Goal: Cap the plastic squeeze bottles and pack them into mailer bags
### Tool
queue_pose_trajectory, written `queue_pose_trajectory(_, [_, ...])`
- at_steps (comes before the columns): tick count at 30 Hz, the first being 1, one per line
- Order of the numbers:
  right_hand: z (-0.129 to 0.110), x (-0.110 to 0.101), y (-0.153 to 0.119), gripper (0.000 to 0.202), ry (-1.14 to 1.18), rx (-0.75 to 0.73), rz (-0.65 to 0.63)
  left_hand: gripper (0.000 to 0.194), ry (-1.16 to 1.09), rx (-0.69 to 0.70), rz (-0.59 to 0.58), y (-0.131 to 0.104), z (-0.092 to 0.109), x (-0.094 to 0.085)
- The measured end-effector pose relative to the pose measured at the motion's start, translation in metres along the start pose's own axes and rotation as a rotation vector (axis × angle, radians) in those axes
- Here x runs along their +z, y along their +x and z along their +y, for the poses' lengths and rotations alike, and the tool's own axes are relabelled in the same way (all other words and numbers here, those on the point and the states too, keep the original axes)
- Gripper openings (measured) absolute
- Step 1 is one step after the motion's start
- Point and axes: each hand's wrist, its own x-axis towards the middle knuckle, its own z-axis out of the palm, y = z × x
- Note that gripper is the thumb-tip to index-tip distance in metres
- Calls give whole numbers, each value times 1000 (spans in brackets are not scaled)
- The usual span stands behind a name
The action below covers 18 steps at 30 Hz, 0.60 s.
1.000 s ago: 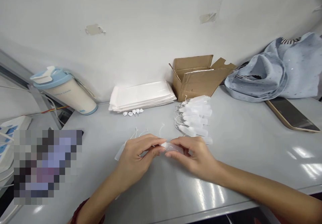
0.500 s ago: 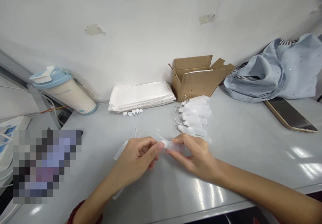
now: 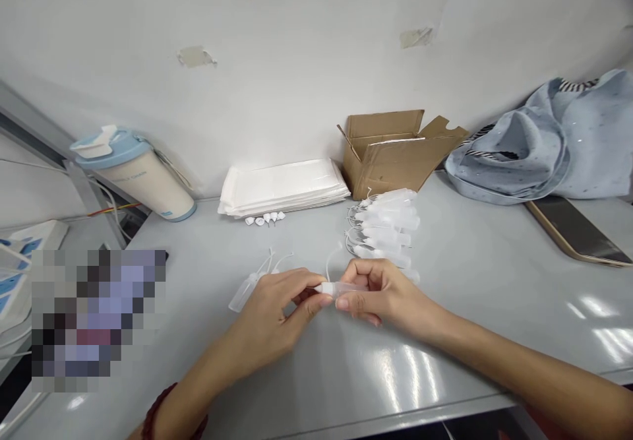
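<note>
A small translucent bottle with a white pointed cap lies sideways between my two hands, its tip to the left and a thin strap rising from it. My left hand is closed on the cap end with thumb and fingers. My right hand grips the bottle's body. Another translucent bottle lies partly hidden behind my left hand, with thin straps near it. Several similar bottles are lined up behind my right hand. Several small white tips sit before a stack of white packets.
An open cardboard box stands by the wall. A tumbler leans at the back left, near a power strip and a pixelated area. On the right are a light blue bag and a phone.
The held bottle has turned to lie more level, and its strap now stands up. My right fingers have shifted on the body, with the thumb now in front. The view has shifted slightly.
</note>
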Motion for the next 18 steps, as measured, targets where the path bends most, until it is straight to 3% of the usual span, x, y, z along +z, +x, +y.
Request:
queue_pose_trajectory(2, [4,2,-2,25,-191,-170,130,20,-63,-31,-5,1,0,0])
queue_pose_trajectory(4, [11,3,-4,17,-473,-441,262,23,-110,-48,-11,2,0,-1])
queue_pose_trajectory(6, [17,4,-5,9,-734,-698,343,24,-121,-57,-21,3,2,-1])
queue_pose_trajectory(8, [22,3,-4,9,-898,-860,386,25,-109,-71,-41,3,4,-2])
queue_pose_trajectory(18, [21,6,-5,11,-972,-964,400,24,-22,33,-29,0,4,2])
